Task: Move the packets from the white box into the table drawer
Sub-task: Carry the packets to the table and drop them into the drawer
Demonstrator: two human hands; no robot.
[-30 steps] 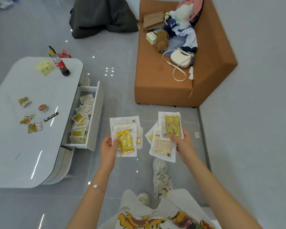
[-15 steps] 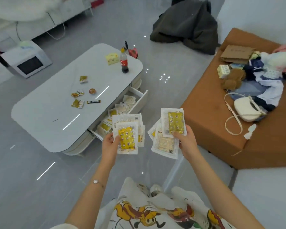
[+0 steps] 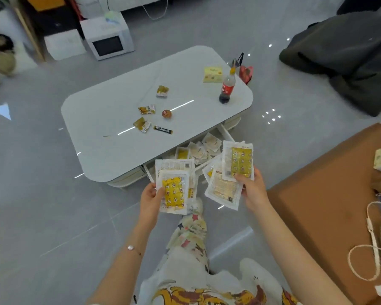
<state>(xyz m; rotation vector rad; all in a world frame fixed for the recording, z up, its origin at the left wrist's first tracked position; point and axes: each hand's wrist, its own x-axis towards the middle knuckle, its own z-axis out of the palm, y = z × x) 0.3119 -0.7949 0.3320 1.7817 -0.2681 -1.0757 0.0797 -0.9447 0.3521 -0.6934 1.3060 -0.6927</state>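
Observation:
My left hand (image 3: 150,198) grips a small stack of white packets with yellow fronts (image 3: 174,190), thumb on the top one. A fanned bunch of the same packets (image 3: 226,181) is pinched in my right hand (image 3: 252,190). Both hands hover in front of me above the floor, just short of the white table (image 3: 123,111). Its drawer (image 3: 226,132) stands pulled out behind the held packets, and several packets (image 3: 198,150) lie inside it. The held packets hide most of the drawer. A white box (image 3: 64,46) stands on the floor at the far left.
On the table top lie snack wrappers (image 3: 143,124), a small round sweet (image 3: 166,113), a dark sachet (image 3: 163,130), a yellow packet (image 3: 212,74) and a cola bottle (image 3: 227,88). A brown sofa (image 3: 330,208) fills the right. A dark bundle (image 3: 348,56) and a microwave (image 3: 107,38) sit on the floor.
The view has swung left, so the table now lies straight ahead and the sofa has slid to the right edge. Both hands hold their packets as before.

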